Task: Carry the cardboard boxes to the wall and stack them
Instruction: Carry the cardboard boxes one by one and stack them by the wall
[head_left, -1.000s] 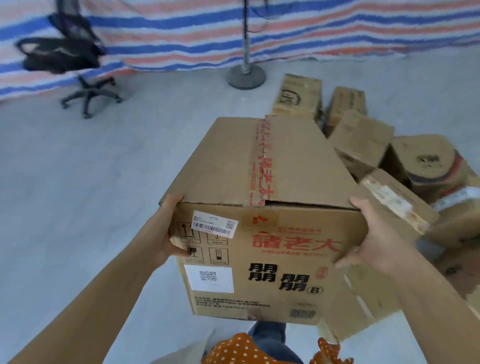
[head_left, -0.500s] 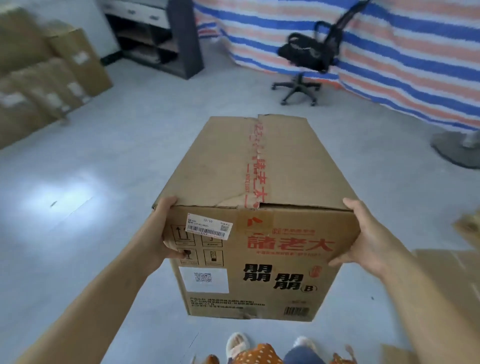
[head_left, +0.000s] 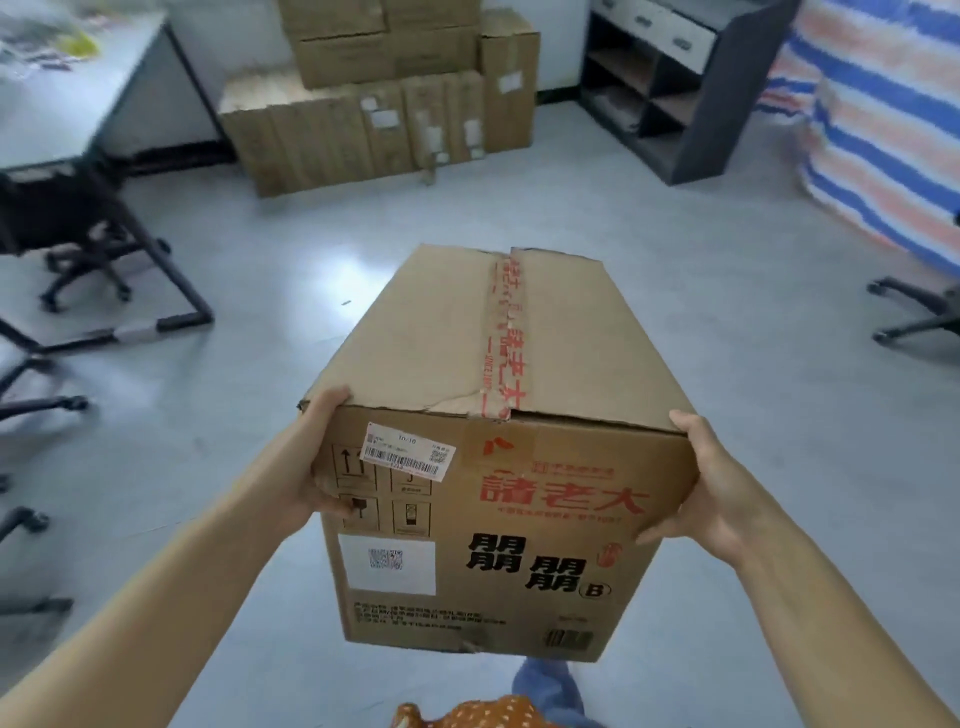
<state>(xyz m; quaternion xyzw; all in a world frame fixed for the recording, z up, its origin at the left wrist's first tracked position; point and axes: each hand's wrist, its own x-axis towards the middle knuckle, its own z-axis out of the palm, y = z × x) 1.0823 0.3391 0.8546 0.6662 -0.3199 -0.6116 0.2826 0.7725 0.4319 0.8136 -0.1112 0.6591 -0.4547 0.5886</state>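
I have the cardboard box (head_left: 498, 447) lifted off the grey floor (head_left: 260, 291), out in front of my chest. My left hand (head_left: 306, 462) grips its near left corner, thumb curled onto the printed front face and fingers round the side. My right hand (head_left: 711, 493) clamps the near right corner the same way, thumb on the front. Red printed tape (head_left: 506, 338) runs along the top seam, and a barcode label (head_left: 410, 452) sits on the front. Well ahead, stacked boxes (head_left: 384, 98) stand against the wall, between a desk (head_left: 78, 104) and a dark shelf unit (head_left: 680, 83).
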